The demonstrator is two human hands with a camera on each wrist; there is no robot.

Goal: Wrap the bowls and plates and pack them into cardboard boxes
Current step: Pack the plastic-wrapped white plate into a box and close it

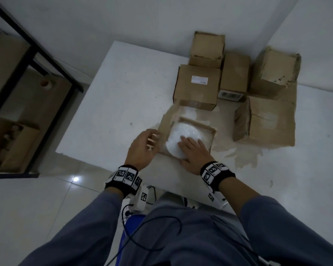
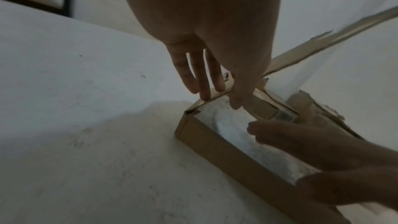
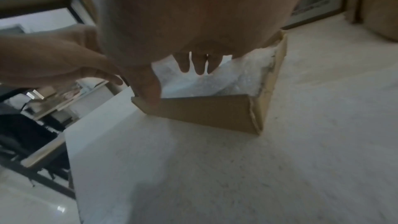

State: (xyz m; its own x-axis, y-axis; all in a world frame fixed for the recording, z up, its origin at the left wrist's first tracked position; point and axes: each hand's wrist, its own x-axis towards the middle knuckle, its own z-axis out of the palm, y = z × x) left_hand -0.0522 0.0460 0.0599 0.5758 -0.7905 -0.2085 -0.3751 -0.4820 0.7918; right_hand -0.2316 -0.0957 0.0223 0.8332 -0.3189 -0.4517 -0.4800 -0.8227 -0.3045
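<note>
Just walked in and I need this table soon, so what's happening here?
A person is packing dishes. Their right hand presses flat on a bubble-wrapped dish sitting in the open cardboard box at the table's near edge. Their left hand touches the box's left flap. Five closed boxes stand behind.

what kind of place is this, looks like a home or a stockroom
Probably a plain packing or storage room: brown cardboard boxes crowd a bare white table, a black metal shelving rack holds more boxes, and the floor is glossy white tile.
</note>
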